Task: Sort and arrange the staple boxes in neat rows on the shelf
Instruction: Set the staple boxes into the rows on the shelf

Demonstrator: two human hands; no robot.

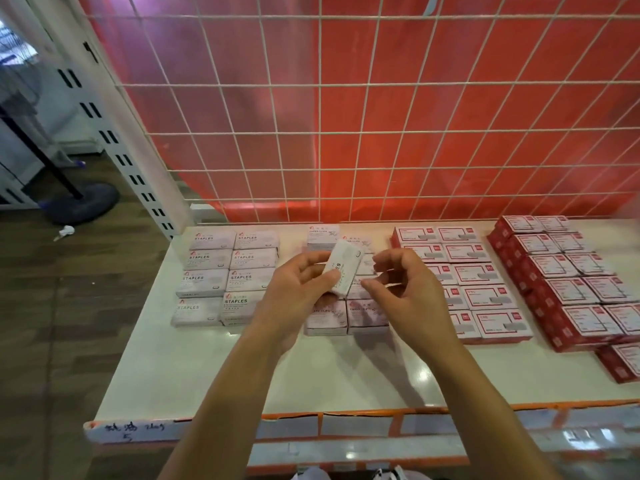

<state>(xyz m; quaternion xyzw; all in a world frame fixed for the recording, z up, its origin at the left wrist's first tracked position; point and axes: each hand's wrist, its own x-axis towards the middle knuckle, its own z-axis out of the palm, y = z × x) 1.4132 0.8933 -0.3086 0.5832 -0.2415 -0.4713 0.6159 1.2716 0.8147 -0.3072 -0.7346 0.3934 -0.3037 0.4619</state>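
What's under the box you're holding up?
Beneath the held staple box in the left hand lie paper clip boxes in two columns on the shelf. That hand and the right hand cover the middle ones, so their alignment cannot be seen.

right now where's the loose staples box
Head view, centre: the staples box is gripped in the left hand above the paper clips boxes, the right hand just right of it.

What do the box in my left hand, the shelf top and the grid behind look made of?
Box: printed cardboard by its look, matte, crisp folded edges. Shelf top: glossy white, painted metal or laminate perhaps; it reflects lights. Grid: thin white-coated wire, probably metal.
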